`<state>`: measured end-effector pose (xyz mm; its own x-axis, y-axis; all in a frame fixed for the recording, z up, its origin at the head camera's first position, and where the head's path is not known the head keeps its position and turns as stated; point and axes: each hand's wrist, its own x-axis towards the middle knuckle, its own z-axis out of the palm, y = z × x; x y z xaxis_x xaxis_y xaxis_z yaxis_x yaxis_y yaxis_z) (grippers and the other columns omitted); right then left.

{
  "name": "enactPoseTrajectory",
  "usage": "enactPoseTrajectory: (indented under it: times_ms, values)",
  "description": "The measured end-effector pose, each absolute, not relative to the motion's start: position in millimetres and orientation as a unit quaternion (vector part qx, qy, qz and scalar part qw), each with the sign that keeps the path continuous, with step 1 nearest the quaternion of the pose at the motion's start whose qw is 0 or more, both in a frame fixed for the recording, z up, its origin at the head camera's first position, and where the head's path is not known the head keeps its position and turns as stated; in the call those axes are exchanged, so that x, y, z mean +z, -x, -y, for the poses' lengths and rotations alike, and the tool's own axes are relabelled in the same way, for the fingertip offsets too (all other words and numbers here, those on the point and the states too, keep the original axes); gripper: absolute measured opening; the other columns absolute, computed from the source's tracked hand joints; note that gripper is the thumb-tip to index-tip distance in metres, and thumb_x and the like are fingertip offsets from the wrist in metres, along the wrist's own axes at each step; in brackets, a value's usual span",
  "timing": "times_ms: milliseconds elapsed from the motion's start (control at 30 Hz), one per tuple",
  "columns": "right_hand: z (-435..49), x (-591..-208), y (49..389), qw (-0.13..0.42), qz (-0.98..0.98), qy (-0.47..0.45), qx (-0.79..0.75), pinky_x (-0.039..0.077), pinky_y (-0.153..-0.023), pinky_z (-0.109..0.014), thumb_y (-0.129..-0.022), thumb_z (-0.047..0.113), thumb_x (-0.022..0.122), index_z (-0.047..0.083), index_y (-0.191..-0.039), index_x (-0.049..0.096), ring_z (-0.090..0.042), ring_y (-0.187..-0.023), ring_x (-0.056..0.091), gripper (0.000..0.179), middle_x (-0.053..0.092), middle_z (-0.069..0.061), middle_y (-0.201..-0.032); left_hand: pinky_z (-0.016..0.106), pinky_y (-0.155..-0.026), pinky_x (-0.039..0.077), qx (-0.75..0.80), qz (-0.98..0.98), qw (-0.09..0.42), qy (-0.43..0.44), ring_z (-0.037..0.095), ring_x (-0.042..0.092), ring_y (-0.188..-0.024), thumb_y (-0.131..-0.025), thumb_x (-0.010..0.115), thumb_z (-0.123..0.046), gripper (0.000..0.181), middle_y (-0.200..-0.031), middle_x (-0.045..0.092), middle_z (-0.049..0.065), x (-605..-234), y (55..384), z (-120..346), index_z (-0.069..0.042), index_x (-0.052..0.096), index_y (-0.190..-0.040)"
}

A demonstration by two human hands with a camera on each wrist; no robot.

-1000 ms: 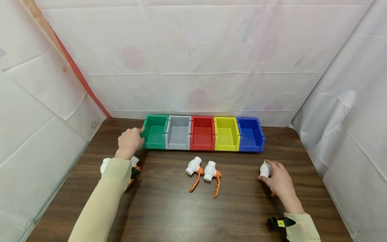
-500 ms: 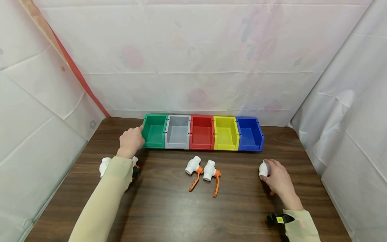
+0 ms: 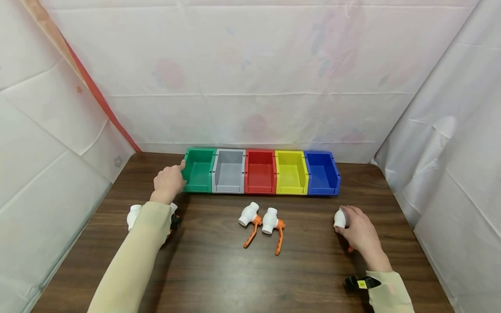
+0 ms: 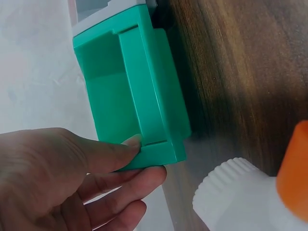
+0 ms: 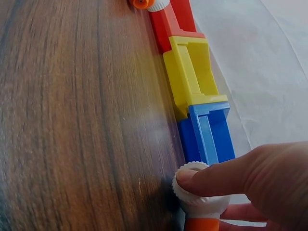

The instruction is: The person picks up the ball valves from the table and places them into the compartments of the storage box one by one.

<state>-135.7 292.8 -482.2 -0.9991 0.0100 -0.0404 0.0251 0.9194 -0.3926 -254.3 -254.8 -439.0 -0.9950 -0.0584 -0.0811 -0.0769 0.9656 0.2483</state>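
At the left end of the bin row, my left hand (image 3: 169,180) pinches the side wall of the green bin (image 4: 153,91). Its thumb lies over the rim and the other fingers are on the outside. My right hand (image 3: 361,232) grips a white ball valve (image 3: 340,218) by its body, near the table's right side. In the right wrist view, the thumb presses on the valve's ribbed end (image 5: 192,168), and part of its orange handle (image 5: 201,224) shows below. Two more ball valves, one white body (image 3: 248,214) beside another (image 3: 270,221), lie mid-table with orange handles toward me.
Grey (image 3: 229,189), red (image 3: 261,189), yellow (image 3: 292,190) and blue (image 3: 324,191) bins continue the row before the back curtain (image 3: 250,87). Under my left forearm, more white valves (image 3: 134,215) are partly hidden. White curtains also close off both sides of the wooden table (image 3: 235,278).
The valve in my right hand has tipped slightly leftward since a second ago. My left hand stays on the green bin, and the bins and the mid-table valves have not moved.
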Motion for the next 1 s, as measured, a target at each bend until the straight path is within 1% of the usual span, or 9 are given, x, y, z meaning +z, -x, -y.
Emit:
enactPoseTrajectory:
  times_ms: [133,300,433,633,800,900,1000]
  values:
    - [-293.7,-483.9,135.7,0.017,-0.98,-0.003,-0.2,0.039,-0.094,-0.065,-0.078,0.013,0.085,-0.004,-0.137,0.055,-0.052,-0.12,0.046,0.068,0.047,-0.031,-0.137,0.049,-0.059,0.05,0.131,-0.99,0.034,0.03,0.039,0.059,-0.076,-0.094,0.068,-0.013,0.07,-0.121,0.058,0.037,-439.9,253.6,256.2,-0.011,0.033,-0.156]
    - [-294.8,-483.9,135.3,0.014,-0.98,0.007,-0.198,0.043,-0.088,-0.064,-0.079,0.014,0.084,0.002,-0.135,0.059,-0.052,-0.117,0.049,0.062,0.048,-0.029,-0.137,0.048,-0.057,0.05,0.134,-0.99,0.033,0.028,0.038,0.059,-0.075,-0.094,0.068,-0.012,0.07,-0.125,0.056,0.037,-439.7,252.8,255.9,-0.009,0.033,-0.156]
    - [-294.7,-483.6,135.6,0.015,-0.98,0.008,-0.196,0.043,-0.088,-0.064,-0.079,0.014,0.084,0.002,-0.135,0.059,-0.052,-0.118,0.048,0.062,0.047,-0.029,-0.138,0.047,-0.055,0.05,0.131,-0.991,0.029,0.026,0.038,0.058,-0.073,-0.094,0.066,-0.01,0.07,-0.125,0.056,0.037,-438.1,251.6,254.2,-0.008,0.033,-0.155]
    - [-295.9,-482.2,139.2,0.012,-0.98,0.01,-0.197,0.042,-0.089,-0.065,-0.079,0.012,0.084,0.002,-0.135,0.059,-0.052,-0.118,0.048,0.062,0.047,-0.03,-0.138,0.044,-0.052,0.046,0.129,-0.99,0.031,0.037,0.037,0.055,-0.069,-0.095,0.061,-0.007,0.067,-0.123,0.056,0.037,-434.1,253.1,251.8,-0.01,0.033,-0.156]
    - [-298.9,-482.7,141.3,0.016,-0.98,0.02,-0.196,0.042,-0.089,-0.066,-0.079,0.009,0.082,0.002,-0.135,0.059,-0.055,-0.118,0.048,0.061,0.047,-0.035,-0.138,0.043,-0.053,0.045,0.124,-0.99,0.04,0.045,0.036,0.055,-0.069,-0.096,0.06,-0.008,0.067,-0.122,0.057,0.037,-433.9,253.7,251.9,-0.012,0.032,-0.157]
    - [-301.4,-484.2,140.9,0.021,-0.981,0.024,-0.189,0.046,-0.084,-0.063,-0.078,0.006,0.082,0.004,-0.136,0.06,-0.053,-0.112,0.054,0.062,0.052,-0.036,-0.132,0.044,-0.054,0.045,0.125,-0.99,0.042,0.046,0.037,0.056,-0.071,-0.095,0.061,-0.009,0.068,-0.122,0.056,0.037,-436.1,252.2,252.2,-0.012,0.032,-0.157]
    - [-302.4,-485.0,141.2,0.018,-0.982,0.026,-0.187,0.048,-0.08,-0.059,-0.078,0.005,0.082,0.006,-0.136,0.06,-0.048,-0.105,0.058,0.062,0.058,-0.034,-0.125,0.045,-0.054,0.046,0.128,-0.99,0.037,0.046,0.037,0.056,-0.072,-0.095,0.062,-0.009,0.068,-0.124,0.056,0.037,-438.2,252.1,252.8,-0.011,0.032,-0.156]
